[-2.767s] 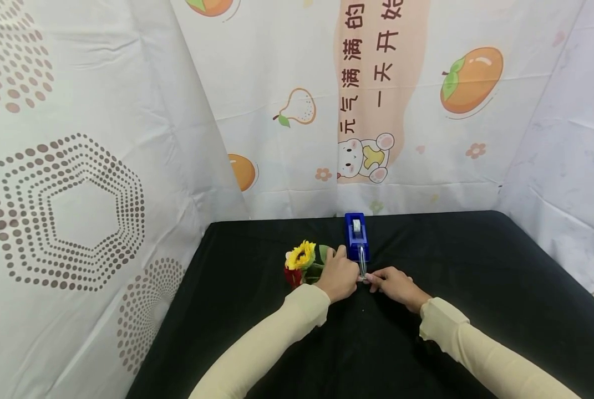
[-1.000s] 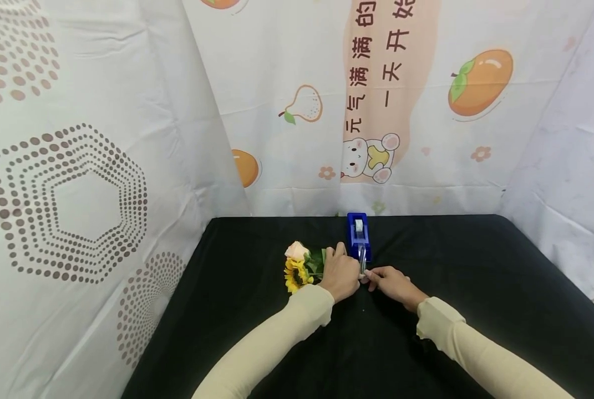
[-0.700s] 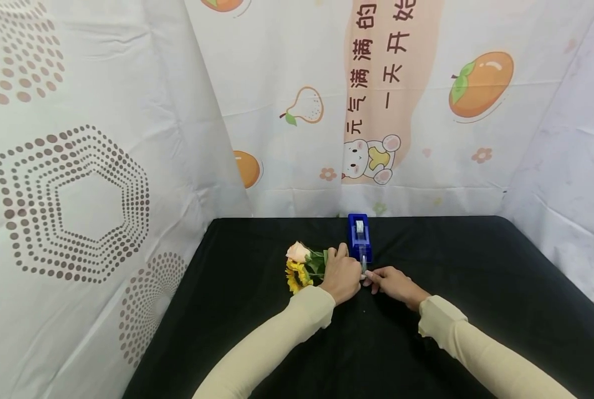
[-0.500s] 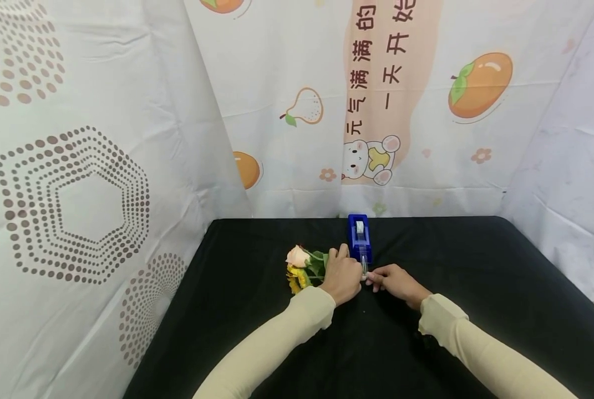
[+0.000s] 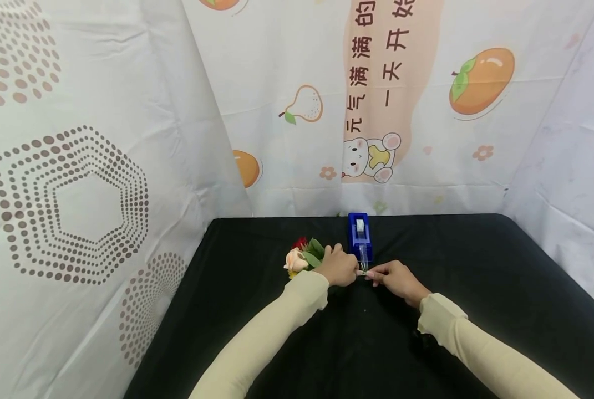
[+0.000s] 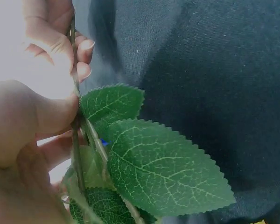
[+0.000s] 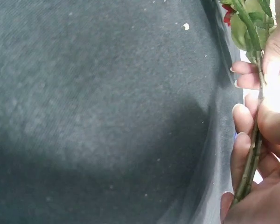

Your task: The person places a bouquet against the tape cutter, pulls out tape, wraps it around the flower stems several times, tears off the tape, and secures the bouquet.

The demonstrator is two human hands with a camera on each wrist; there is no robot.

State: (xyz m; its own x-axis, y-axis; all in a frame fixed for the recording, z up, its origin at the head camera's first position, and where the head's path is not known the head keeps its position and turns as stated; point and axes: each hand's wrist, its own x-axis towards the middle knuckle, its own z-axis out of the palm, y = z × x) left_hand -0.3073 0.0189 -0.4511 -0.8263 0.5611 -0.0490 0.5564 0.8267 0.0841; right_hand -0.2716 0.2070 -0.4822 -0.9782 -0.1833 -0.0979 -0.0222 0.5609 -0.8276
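In the head view a small bouquet of artificial flowers lies sideways, with a pale peach rose (image 5: 295,260), a red bloom (image 5: 300,243) and a bit of yellow petal (image 5: 292,275). My left hand (image 5: 339,268) grips the stems (image 6: 74,51) below the green leaves (image 6: 168,168). The right hand (image 5: 395,281) pinches the stems (image 7: 255,149) nearer their cut ends, thumb against fingers. Between the hands and the blue tape dispenser (image 5: 354,235) runs a clear strip of tape (image 5: 364,256), reaching the stems. Whether the fingers also touch the tape cannot be made out.
Black cloth (image 5: 451,255) covers the table. The dispenser stands near its back edge, just beyond my hands. A printed white curtain (image 5: 287,155) hangs behind the table, and more white sheets close off the left and right sides.
The bouquet has turned about its stems: the sunflower, which faced up at first, is now mostly hidden below, the peach rose faces outward, and the red bloom shows on top. The dispenser stays put.
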